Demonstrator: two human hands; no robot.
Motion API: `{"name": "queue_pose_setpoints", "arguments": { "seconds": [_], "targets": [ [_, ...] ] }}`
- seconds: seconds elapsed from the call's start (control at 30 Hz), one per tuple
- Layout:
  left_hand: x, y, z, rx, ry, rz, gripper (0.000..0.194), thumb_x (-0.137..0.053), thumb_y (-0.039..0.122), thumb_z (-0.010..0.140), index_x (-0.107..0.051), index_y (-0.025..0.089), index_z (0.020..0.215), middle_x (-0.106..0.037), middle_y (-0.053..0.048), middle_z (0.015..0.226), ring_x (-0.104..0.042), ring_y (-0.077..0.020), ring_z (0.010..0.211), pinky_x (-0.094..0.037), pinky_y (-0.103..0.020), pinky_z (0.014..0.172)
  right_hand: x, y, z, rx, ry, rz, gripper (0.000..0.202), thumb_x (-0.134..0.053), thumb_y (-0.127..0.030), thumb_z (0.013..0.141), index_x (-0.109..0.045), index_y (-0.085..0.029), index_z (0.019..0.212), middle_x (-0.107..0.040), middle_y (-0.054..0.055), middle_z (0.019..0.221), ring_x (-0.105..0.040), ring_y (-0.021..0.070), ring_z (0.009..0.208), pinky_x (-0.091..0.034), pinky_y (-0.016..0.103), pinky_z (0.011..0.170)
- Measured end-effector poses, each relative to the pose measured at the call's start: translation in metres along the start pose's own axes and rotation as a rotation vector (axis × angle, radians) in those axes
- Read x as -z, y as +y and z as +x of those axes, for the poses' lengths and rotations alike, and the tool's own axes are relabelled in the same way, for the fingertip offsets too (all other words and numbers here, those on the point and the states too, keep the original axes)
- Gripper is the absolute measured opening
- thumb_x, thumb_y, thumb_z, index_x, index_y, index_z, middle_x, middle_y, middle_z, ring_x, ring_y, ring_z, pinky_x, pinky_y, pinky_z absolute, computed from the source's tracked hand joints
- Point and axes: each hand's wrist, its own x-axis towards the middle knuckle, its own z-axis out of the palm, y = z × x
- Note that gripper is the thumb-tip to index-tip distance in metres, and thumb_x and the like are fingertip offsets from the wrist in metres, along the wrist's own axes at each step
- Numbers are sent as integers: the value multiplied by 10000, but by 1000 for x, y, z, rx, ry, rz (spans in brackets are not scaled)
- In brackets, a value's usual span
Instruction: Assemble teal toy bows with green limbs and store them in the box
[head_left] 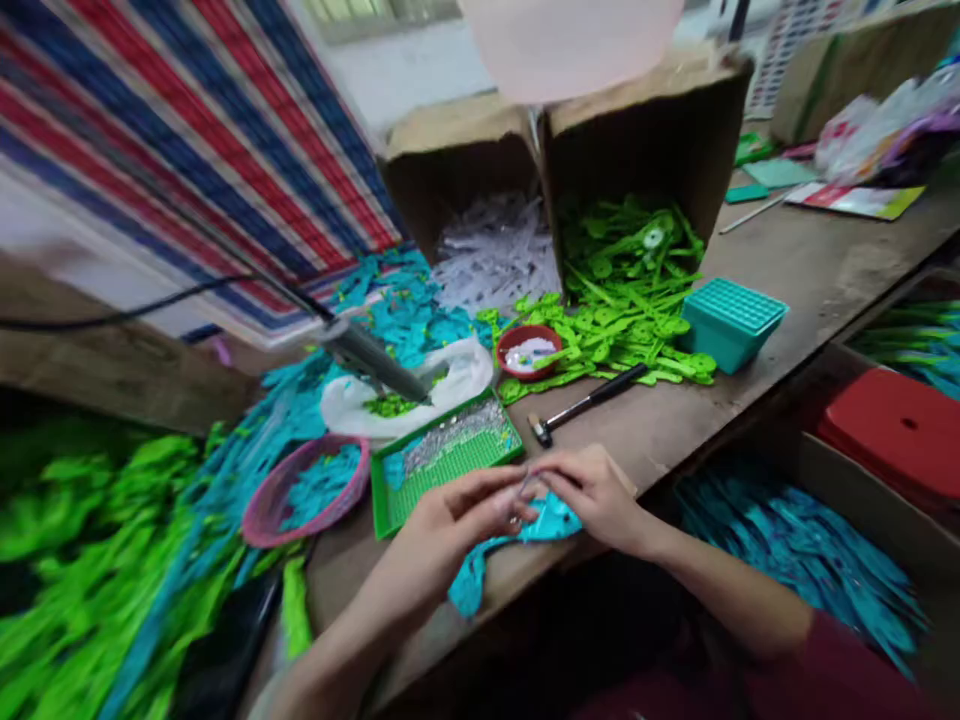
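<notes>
Near the table's front edge, a blue plastic piece lies under my two hands, and its narrow end hangs toward the lower left. My left hand comes in from the left with its fingers closed together over the piece. From the right, my right hand has thumb and fingers pinched against the left fingertips. A thin greyish item shows between the fingertips; blur hides what it is. Just beyond the hands are a green tray of small metal parts and a hammer.
A pink basket of blue pieces stands left, near a grey tool on a cord. Behind are a red bowl, cardboard boxes of green and clear pieces, and a teal basket. Green pieces heap at far left.
</notes>
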Motion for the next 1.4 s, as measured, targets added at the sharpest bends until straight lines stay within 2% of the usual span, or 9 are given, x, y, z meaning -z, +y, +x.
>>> {"name": "queue_pose_setpoints", "arguments": {
  "seconds": [0.17,0.33,0.5,0.6,0.77,0.9,1.1,1.23,1.4],
  "targets": [
    [-3,-14,10,30,11,-92,428,-860,359,774,-727,206,1150,-764,-32,852,-725,-129,694,-586,-187,628,-4,-6,-5,53,108,-162,220,-506,-200,1019,-710,-177,1099,-787,56,954,-734,151,834,-566,245,749],
    [4,-24,15,-568,48,677,156,-610,286,972,-709,176,1020,-747,-46,841,-724,-154,749,-583,-245,700,4,-4,-7,112,-26,-240,293,-472,-202,1000,-715,-170,1159,-760,103,964,-680,218,928,-546,367,846],
    [-13,-2,8,-1092,-130,1657,345,-313,167,1065,-626,162,921,-669,-36,756,-639,-150,647,-478,-248,571,22,-9,2,-237,-238,604,618,-625,-507,919,-477,-265,1468,-562,120,1464,-545,259,1315,-445,461,1102],
    [-26,20,12,-1225,-152,1814,411,-272,173,1077,-573,178,797,-626,-18,678,-594,-142,579,-406,-253,532,27,-11,8,-538,-386,1086,764,-703,-597,842,-435,-251,1469,-706,94,1163,-707,165,881,-565,294,765],
    [-33,38,65,-936,-107,1672,466,-329,367,1092,-569,191,734,-583,22,570,-536,-113,462,-344,-222,463,41,13,10,-773,-198,999,501,-760,-568,791,-689,-149,1056,-499,-73,591,-298,26,419,-170,172,396],
    [-56,32,159,-624,170,1557,375,-277,213,1085,-650,171,1087,-723,-66,939,-696,-147,783,-536,-245,704,46,43,1,-787,137,683,488,-733,-624,758,-733,-146,858,-388,-61,570,-289,66,523,-172,207,458],
    [-70,36,263,-555,226,1644,244,-641,314,978,-641,156,1163,-678,-75,1121,-680,-199,953,-596,-385,823,38,44,-23,-750,41,574,505,-614,-620,834,-772,-162,977,-407,-48,620,-321,75,517,-238,230,485],
    [-60,53,252,-643,310,1677,207,-625,265,985,-644,136,1146,-684,-78,1089,-683,-198,939,-596,-387,829,29,48,-30,-768,69,535,524,-636,-632,817,-751,-138,947,-406,-61,586,-331,71,489,-250,227,476],
    [-58,71,160,-876,477,1593,308,-438,102,1022,-576,102,1298,-679,-159,1144,-666,-238,1053,-546,-366,894,20,61,-17,-681,453,381,511,-544,-644,883,-669,-162,997,-500,-40,633,-463,108,520,-359,234,491]
  ]
}}
